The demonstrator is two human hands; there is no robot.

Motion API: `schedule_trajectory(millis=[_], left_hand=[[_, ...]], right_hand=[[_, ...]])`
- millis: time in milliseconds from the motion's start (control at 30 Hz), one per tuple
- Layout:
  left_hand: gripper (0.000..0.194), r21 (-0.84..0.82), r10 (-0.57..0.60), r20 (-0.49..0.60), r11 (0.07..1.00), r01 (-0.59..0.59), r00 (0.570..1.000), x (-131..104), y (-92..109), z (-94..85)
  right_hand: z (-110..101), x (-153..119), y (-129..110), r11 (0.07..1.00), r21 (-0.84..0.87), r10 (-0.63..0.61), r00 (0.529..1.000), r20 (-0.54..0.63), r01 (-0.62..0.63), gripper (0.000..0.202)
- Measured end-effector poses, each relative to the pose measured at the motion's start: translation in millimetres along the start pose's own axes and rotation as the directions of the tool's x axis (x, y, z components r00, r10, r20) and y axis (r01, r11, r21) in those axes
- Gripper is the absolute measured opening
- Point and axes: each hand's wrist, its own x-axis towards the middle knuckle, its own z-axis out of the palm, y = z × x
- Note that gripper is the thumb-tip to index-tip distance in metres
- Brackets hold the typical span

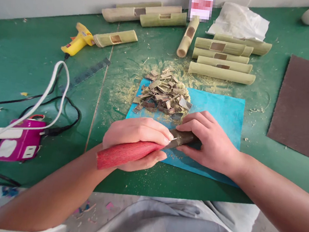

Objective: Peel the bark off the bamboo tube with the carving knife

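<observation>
My left hand (138,134) is wrapped round the red handle of a tool (127,155), its wood-like grain showing. A thin bright tip or edge shows near my left fingertips; most of the tool's working end is hidden. My right hand (210,141) closes on a dark, rounded piece (182,138), which meets the tool between my hands. Whether that piece is bamboo or something rolled I cannot tell. Both hands are over a blue sheet (219,108). Just beyond them is a heap of flat brown and grey chips (165,95), with pale dust round it.
Notched bamboo tubes (220,73) lie at the back. Left of them is a yellow glue gun (79,42) near a dark ruler-like strip (89,73). Cables loop round a purple power block (19,141). At right lies a brown sheet (303,107); crumpled white paper (239,21) is behind.
</observation>
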Motion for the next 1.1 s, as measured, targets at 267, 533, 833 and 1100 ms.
schedule_trajectory(millis=[267,533,833,1100], left_hand=[[0.016,-0.011,0.0,-0.056,1.0,0.0,0.998,4.8,8.5,-0.9],[0.008,-0.017,0.073,-0.148,0.997,-0.076,0.986,-1.4,2.0,0.5],[0.013,-0.007,0.02,0.019,1.0,-0.02,1.0,1.8,0.9,-0.1],[0.015,-0.021,0.016,-0.027,1.0,-0.017,0.999,2.6,8.9,-0.5]], right_hand=[[0.4,-1.4,0.6,1.0,-0.028,-0.011,1.0,0.001,0.011,0.025],[-0.1,-0.2,0.8,1.0,-0.011,-0.005,1.0,0.007,0.005,0.028],[0.0,0.3,-0.1,1.0,-0.023,-0.012,1.0,-0.008,0.012,0.027],[0.4,-2.3,0.5,0.998,-0.044,-0.037,0.999,-0.005,0.037,0.027]])
